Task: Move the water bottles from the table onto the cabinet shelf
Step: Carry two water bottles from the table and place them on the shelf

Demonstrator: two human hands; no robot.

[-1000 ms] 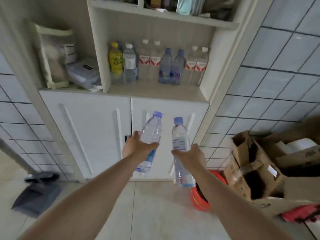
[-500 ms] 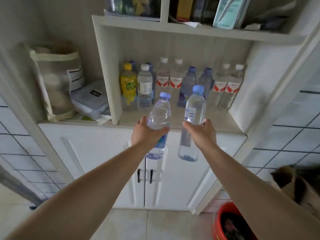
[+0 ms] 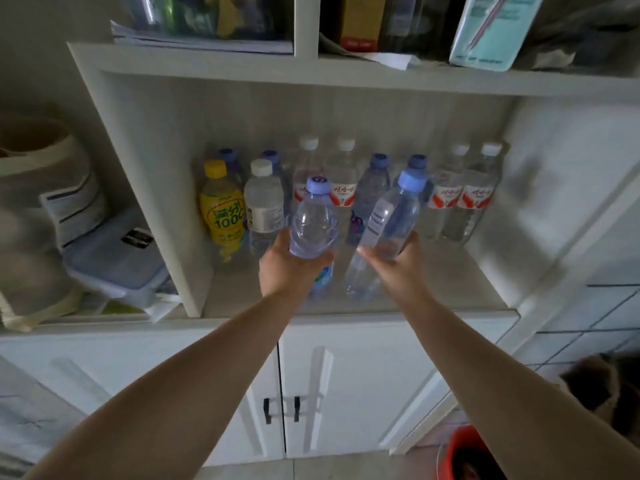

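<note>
The left hand (image 3: 289, 268) grasps one clear water bottle (image 3: 313, 223) around its lower body, and the right hand (image 3: 398, 263) grasps a second water bottle (image 3: 393, 216) in the same way. Both bottles have blue caps and both are over the cabinet shelf (image 3: 450, 289), in front of the row of bottles (image 3: 446, 192) that stands at the back of this shelf (whether their bottoms touch the shelf, I cannot tell). The second bottle leans to the right. At the left end of the shelf stands a yellow drink bottle (image 3: 221, 209). Below the shelf are two white cabinet doors (image 3: 346, 393) with dark handles.
</note>
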